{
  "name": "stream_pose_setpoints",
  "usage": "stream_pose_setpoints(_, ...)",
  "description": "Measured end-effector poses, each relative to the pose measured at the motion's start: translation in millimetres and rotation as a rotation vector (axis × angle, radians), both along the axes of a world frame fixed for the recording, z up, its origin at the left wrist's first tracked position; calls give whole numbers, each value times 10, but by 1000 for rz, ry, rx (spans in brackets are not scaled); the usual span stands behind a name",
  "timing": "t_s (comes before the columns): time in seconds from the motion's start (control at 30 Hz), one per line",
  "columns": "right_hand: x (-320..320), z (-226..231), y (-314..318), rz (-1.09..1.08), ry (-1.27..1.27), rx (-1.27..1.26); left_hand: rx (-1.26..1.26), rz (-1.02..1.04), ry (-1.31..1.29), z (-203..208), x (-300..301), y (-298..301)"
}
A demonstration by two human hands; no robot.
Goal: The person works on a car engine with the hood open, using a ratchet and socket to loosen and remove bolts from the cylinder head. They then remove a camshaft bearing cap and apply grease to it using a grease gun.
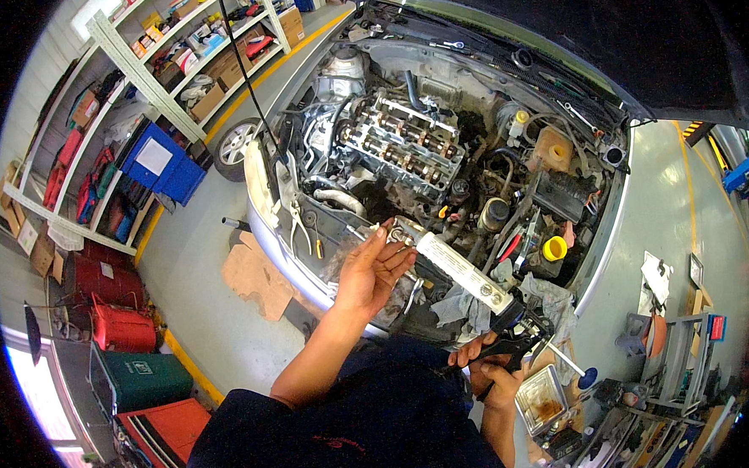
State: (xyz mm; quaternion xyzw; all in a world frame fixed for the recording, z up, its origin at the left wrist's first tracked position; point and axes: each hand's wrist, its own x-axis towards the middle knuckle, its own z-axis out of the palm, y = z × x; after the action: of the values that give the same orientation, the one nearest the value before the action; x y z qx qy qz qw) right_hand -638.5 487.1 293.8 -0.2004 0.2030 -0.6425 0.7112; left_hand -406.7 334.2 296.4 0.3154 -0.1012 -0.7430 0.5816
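A caulking gun (515,332) with a long white sealant cartridge (461,268) lies slantwise in front of me, above the near edge of an open engine bay. My right hand (494,378) is wrapped round its handle and trigger at the lower right. Its plunger rod runs out behind to a dark end. At the cartridge's front end, my left hand (370,272) is closed, thumb and fingertips pinched together; its fingers partly hide what they grip there. Beyond the hands, the engine (404,148) stands with its cover off and its camshafts bare.
Pliers (298,225) and a yellow-handled screwdriver (318,247) lie at the bay's left front. A yellow cup (554,248) and rags (463,310) lie to the right. The raised hood (678,40) overhangs the far right. Shelves (151,85) line the left wall.
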Motion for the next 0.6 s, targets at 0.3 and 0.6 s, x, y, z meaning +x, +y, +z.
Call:
stream_pose_setpoints(0.3,-3,-10,-1,4,-10,-9,-18,-5,-4,19,-3,9)
stream_pose_setpoints(0.6,-34,-41,6,9,-23,-7,-16,2,-40,38,-12,6)
